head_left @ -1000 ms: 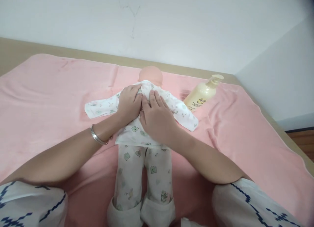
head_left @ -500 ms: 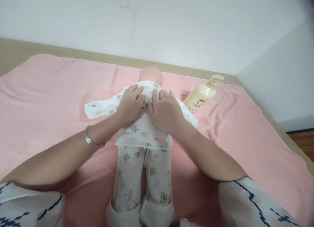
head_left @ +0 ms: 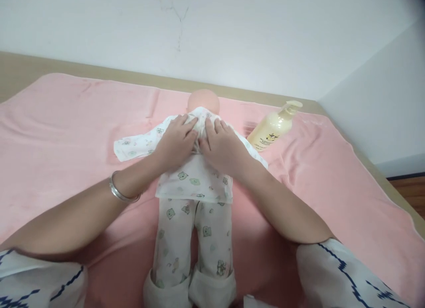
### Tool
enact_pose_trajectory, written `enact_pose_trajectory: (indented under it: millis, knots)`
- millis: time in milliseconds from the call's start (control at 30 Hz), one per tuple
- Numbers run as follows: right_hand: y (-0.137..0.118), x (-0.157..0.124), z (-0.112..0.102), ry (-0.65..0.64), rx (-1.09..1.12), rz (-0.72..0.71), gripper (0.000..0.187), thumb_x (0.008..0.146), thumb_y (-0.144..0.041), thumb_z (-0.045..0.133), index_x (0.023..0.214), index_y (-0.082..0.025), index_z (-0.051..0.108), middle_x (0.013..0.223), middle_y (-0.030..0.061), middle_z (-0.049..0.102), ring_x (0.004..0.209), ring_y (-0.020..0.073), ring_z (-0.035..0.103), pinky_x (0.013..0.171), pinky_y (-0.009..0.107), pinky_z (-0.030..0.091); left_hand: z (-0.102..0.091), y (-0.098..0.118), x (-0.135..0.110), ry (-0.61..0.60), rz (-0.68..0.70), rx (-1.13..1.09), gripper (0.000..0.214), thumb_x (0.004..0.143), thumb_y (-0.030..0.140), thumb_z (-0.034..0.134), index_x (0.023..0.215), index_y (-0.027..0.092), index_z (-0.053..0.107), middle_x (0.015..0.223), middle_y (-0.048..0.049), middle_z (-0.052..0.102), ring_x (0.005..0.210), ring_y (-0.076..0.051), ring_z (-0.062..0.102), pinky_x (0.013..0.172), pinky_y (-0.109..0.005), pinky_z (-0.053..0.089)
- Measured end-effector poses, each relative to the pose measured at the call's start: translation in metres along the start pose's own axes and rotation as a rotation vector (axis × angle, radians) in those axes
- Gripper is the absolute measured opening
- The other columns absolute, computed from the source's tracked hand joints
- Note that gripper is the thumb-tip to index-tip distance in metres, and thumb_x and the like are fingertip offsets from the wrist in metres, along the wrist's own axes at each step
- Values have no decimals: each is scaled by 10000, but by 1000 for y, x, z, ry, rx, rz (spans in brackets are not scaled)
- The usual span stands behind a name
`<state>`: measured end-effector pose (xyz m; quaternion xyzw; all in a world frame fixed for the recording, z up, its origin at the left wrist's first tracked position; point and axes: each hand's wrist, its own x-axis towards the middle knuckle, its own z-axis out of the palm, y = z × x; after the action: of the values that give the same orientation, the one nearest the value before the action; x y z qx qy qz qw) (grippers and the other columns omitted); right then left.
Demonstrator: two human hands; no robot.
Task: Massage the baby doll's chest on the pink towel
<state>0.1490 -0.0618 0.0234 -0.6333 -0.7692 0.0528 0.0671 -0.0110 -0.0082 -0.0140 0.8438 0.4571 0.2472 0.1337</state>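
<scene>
A baby doll lies face down, its head away from me. It wears a white printed top and matching trousers with white cuffs. My left hand rests flat on the left side of its upper back, fingers stretched out. On the other side lies my right hand, likewise flat with fingers apart. The thumbs come close together over the middle of the back, where the cloth is rucked up. A silver bangle circles my left wrist. Neither hand grips anything.
To the doll's right, a pale yellow pump bottle leans at a tilt. A pink blanket covers the wooden surface, with a white wall behind. Something white shows at the bottom edge.
Both hands have shifted slightly over the upper back, and the cloth near the doll's neck is bunched a little differently. The doll and bottle stay in place.
</scene>
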Motion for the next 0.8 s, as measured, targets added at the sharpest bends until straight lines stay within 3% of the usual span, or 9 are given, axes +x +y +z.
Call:
enact_pose_trajectory:
  millis: [67,133,233,333,400,467,567,667,800]
  knots:
    - [-11,-15,-5,-19,-19,-49,684,1108,-343,341,1695,8,317,1747,302,324,1666,415,293,1354,596,277,4,-16,10,2,55,55,441,1021,235,297,1122,176,723,1321,-188,684,1292,-352,591,1173,-625,473]
    - [-17,-22,-10,-47,-4,-70,682,1103,-326,370,1698,3,316,1758,298,302,1679,415,256,1367,579,262,7,-22,12,18,69,109,440,1030,240,277,1069,176,710,1347,-221,670,1300,-379,578,1169,-662,448]
    - [-9,-9,-11,-71,85,-60,643,1124,-328,324,1699,-42,343,1774,261,296,1696,378,223,1374,558,256,7,-6,-1,18,35,122,487,1049,278,262,1238,119,682,1506,-259,588,1432,-421,508,1235,-707,368]
    - [7,14,-4,-34,155,25,640,1143,-377,274,1687,-55,370,1786,256,265,1704,382,191,1367,583,251,0,21,-19,13,-60,57,580,1081,349,261,1510,75,540,1645,-247,478,1569,-404,400,1300,-680,331]
    - [12,21,1,3,147,79,665,1142,-399,274,1689,-29,351,1790,276,234,1702,407,181,1359,615,240,-4,30,-24,-6,-101,18,607,1086,354,257,1575,81,492,1693,-227,429,1610,-387,358,1321,-650,332]
    - [9,19,5,29,105,77,672,1131,-379,284,1691,-11,331,1777,291,256,1689,419,222,1346,638,252,-6,25,-19,-22,-68,4,594,1072,312,258,1549,87,531,1674,-217,456,1595,-379,383,1320,-640,346]
    - [-4,1,5,35,27,19,676,1102,-330,337,1687,9,325,1748,310,315,1665,419,294,1335,620,294,0,-1,0,-16,69,20,511,1042,259,290,1363,135,669,1469,-197,634,1456,-365,522,1276,-645,399]
    - [-15,-12,1,20,-25,-19,684,1088,-304,370,1677,42,331,1744,324,309,1666,419,291,1358,581,272,10,-21,13,31,75,68,495,1060,266,247,1198,159,710,1298,-196,704,1348,-362,586,1226,-645,435]
    - [-2,3,1,11,54,-29,662,1092,-305,315,1672,10,367,1751,282,334,1672,390,289,1354,578,283,11,-8,0,39,10,104,544,1078,315,231,1367,85,630,1518,-259,592,1480,-401,494,1280,-687,346]
